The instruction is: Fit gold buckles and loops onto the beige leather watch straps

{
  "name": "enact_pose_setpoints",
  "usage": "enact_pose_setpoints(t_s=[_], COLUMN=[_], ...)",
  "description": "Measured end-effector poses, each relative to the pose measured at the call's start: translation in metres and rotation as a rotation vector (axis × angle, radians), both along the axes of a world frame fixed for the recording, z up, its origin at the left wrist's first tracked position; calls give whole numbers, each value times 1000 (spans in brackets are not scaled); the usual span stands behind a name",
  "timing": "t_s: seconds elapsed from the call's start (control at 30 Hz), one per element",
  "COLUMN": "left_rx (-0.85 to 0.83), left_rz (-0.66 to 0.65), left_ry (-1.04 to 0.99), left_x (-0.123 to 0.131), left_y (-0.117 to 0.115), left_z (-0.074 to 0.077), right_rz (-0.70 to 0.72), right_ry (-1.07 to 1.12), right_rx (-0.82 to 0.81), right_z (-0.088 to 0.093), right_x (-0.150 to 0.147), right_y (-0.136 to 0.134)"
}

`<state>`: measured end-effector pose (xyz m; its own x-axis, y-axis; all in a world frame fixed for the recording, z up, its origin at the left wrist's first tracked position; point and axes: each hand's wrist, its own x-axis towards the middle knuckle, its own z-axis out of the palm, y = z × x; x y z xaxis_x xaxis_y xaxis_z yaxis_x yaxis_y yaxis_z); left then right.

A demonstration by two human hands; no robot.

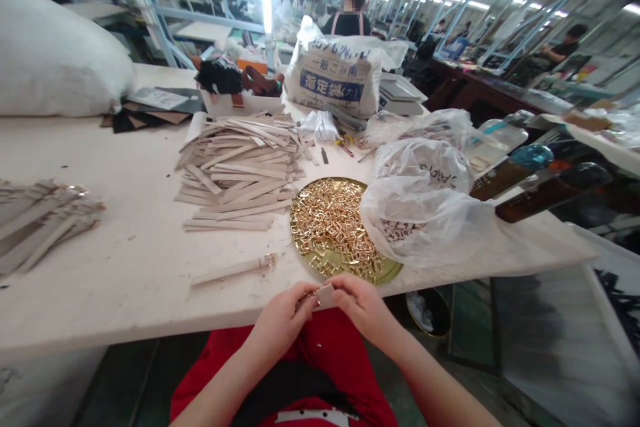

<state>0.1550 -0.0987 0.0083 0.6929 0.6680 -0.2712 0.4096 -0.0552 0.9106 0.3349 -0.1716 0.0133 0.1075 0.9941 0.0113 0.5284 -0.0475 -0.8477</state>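
My left hand [285, 317] and my right hand [361, 301] meet just below the table's front edge, both pinched on the end of a pale strap [325, 293]. A small gold buckle seems to sit at the left fingertips. Right above the hands stands a round gold tray [385, 271] full of gold buckles [333, 223]. One finished strap with a buckle [234, 269] lies on the white table [125, 280] to the left. A big heap of pale straps [237, 170] lies further back.
Clear plastic bags [425, 207] sit right of the tray. A second strap pile [40, 223] lies at the left edge, a large white sack [50, 57] behind it. A printed bag [337, 77], a scale [400, 95] and a person in an apron stand at the far end.
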Motion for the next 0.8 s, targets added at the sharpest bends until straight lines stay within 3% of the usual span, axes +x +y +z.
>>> enact_pose_setpoints(t_s=[0.07, 0.13, 0.17, 0.3, 0.53, 0.7, 0.8], left_rx=[20, 10, 6, -7, -48, 3, 63], left_rz=[-2, 29, 38, 34, 25, -2, 6], left_ry=[45, 65, 58, 12, 25, 14, 4], left_x=[0, 1, 2, 5, 4, 10, 16], left_y=[0, 1, 1, 0, -4, -6, -7], left_z=[0, -2, -3, -5, -2, 8, 17], right_rz=[-258, -467, -484, -454, -400, -468, -500], right_ry=[-194, -550, -729, -830, -818, -741, -664], right_rx=[-5, -87, -182, -329, -379, -297, -214], right_z=[5, 7, 6, -6, -24, -9, 2], right_x=[42, 89, 110, 160, 161, 161, 138], right_y=[4, 12, 18, 38, 44, 35, 24])
